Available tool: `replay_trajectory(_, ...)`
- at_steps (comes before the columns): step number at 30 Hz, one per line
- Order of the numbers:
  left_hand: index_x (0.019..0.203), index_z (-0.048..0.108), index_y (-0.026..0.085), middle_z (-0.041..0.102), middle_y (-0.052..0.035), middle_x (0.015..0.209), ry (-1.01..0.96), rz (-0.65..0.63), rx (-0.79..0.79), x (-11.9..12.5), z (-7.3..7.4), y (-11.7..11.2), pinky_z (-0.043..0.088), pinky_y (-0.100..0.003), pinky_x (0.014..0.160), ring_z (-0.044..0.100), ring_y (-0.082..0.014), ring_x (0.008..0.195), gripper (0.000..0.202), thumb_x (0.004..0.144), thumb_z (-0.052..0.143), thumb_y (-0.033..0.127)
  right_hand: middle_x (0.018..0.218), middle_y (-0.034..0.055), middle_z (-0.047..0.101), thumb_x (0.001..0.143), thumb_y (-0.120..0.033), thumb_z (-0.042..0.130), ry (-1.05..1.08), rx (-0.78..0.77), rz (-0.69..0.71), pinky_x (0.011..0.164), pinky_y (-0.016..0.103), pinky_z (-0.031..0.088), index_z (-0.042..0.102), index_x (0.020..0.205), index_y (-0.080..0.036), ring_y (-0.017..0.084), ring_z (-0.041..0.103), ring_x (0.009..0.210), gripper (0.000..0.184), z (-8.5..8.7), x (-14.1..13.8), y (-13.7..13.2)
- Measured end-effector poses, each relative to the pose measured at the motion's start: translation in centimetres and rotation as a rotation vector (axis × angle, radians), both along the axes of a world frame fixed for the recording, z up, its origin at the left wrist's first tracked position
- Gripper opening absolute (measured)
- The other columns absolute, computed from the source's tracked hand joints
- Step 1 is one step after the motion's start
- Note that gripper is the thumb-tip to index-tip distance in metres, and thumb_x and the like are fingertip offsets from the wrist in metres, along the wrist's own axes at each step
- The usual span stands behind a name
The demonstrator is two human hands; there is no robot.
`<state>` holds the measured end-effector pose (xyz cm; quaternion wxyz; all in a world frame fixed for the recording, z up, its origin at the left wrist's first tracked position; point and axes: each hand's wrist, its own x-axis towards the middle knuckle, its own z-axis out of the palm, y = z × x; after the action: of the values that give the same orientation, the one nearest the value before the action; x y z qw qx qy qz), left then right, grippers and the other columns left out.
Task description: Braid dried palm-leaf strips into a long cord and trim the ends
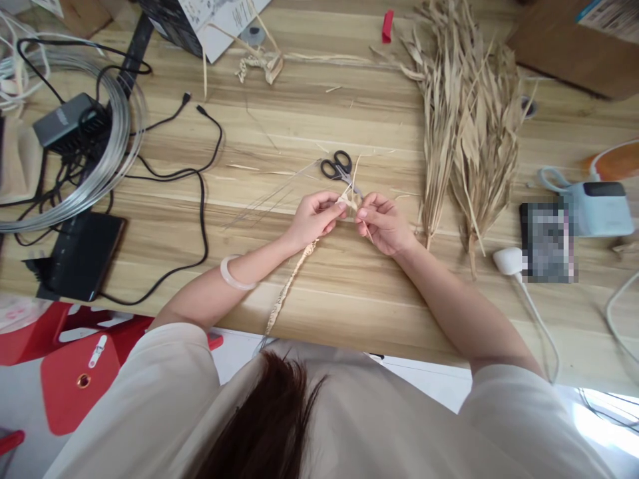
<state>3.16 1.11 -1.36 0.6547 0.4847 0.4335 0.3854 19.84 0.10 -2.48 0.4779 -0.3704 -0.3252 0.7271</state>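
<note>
Between my two hands is a pale, twisted straw braid (290, 283), whose tail runs down over the table's front edge toward my body. My left hand (319, 216) pinches its upper end between thumb and fingers. Close beside it, my right hand (380, 221) is closed on a thin straw strip (368, 231) that sticks out below the fingers. Loose strands stand up between the hands. Just beyond my fingertips lie black-handled scissors (339, 169), their blades partly hidden by the straw and my fingers.
Bundles of dried leaves (464, 140) lie to the right, near a light-blue power bank (602, 207) and a white charger (508, 261). Coiled wire (120, 133) and black cables (204, 213) cover the left. A braided straw piece (269, 65) lies at the back, by a box (204, 26).
</note>
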Motion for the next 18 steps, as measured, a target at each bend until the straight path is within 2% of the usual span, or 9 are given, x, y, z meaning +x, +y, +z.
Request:
replay_trajectory(5, 0.087, 0.063, 0.012, 0.062, 0.0009, 0.066, -0.023, -0.031, 0.013, -0.04, 0.03, -0.13, 0.026, -0.016, 0.033, 0.041, 0.0001, 0.037, 0.029, 0.075, 0.07, 0.038, 0.057, -0.0032, 0.067, 0.057, -0.027, 0.085, -0.029, -0.072, 0.028, 0.031, 0.012, 0.038, 0.063, 0.092, -0.016, 0.005, 0.054, 0.038, 0.043, 0.21, 0.1, 0.16)
replay_trajectory(14, 0.085, 0.065, 0.012, 0.063, 0.0004, 0.065, 0.043, 0.01, 0.08, -0.03, 0.03, -0.31, 0.031, -0.015, 0.036, 0.044, -0.0007, 0.038, 0.028, 0.075, 0.07, 0.038, 0.05, -0.0064, 0.058, 0.061, -0.026, 0.082, -0.03, -0.061, -0.064, 0.025, 0.009, 0.026, 0.062, 0.073, -0.015, 0.001, 0.044, 0.033, 0.026, 0.06, -0.15, 0.14)
replay_trajectory(18, 0.089, 0.068, 0.011, 0.065, -0.0017, 0.069, 0.098, -0.018, 0.159, -0.14, -0.39, -0.51, 0.035, -0.015, 0.038, 0.047, -0.0017, 0.04, 0.029, 0.076, 0.068, 0.038, 0.045, -0.0074, 0.053, 0.064, -0.025, 0.079, -0.052, -0.066, -0.142, 0.025, 0.009, 0.027, 0.059, 0.069, -0.016, 0.002, 0.044, 0.033, 0.022, -0.01, -0.32, 0.02)
